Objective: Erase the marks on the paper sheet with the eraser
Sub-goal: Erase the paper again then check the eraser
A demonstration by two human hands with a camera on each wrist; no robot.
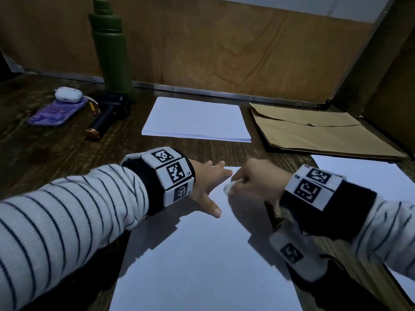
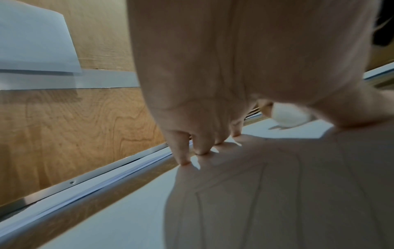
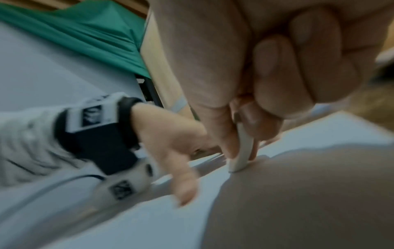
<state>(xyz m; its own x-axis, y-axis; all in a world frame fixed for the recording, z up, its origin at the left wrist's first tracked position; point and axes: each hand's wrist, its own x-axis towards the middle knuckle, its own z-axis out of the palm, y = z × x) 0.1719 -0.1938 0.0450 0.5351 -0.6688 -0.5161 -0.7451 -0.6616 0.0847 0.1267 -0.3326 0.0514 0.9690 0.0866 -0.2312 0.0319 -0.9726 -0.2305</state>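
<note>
A white paper sheet [image 1: 202, 254] lies on the dark wooden desk in front of me. My left hand [image 1: 207, 182] rests flat on its top left part, fingers spread and straight, fingertips [image 2: 183, 160] pressing the sheet down. My right hand [image 1: 251, 180] pinches a small white eraser [image 1: 229, 187] between thumb and fingers. In the right wrist view the eraser [image 3: 241, 151] touches the paper [image 3: 127, 227] near its top edge. The eraser [image 2: 287, 116] also shows beyond my left thumb. No marks are visible on the sheet.
A stack of white paper [image 1: 197, 120] lies behind the sheet, a brown envelope [image 1: 314, 129] at the back right, another white sheet [image 1: 370, 176] at the right. At the back left stand a green bottle [image 1: 110, 48], a black handheld device [image 1: 107, 117], a phone [image 1: 56, 113] and an earbud case [image 1: 67, 94].
</note>
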